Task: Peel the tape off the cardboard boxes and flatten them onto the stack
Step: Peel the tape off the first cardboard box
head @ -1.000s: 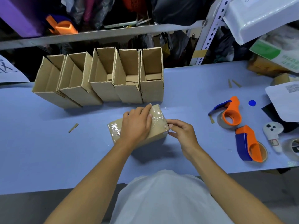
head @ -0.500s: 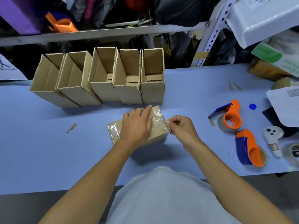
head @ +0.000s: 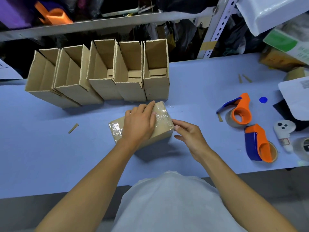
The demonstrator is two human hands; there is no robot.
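On the blue surface (head: 50, 148), the taped box (head: 160, 131) lies just in front of a row of open boxes (head: 100, 81). The left hand (head: 138, 124) lies on its top, fingers (head: 147, 107) flat and together. The right hand (head: 190, 136) meets the box's right corner, fingers (head: 176, 123) pinching at the clear tape (head: 163, 117).
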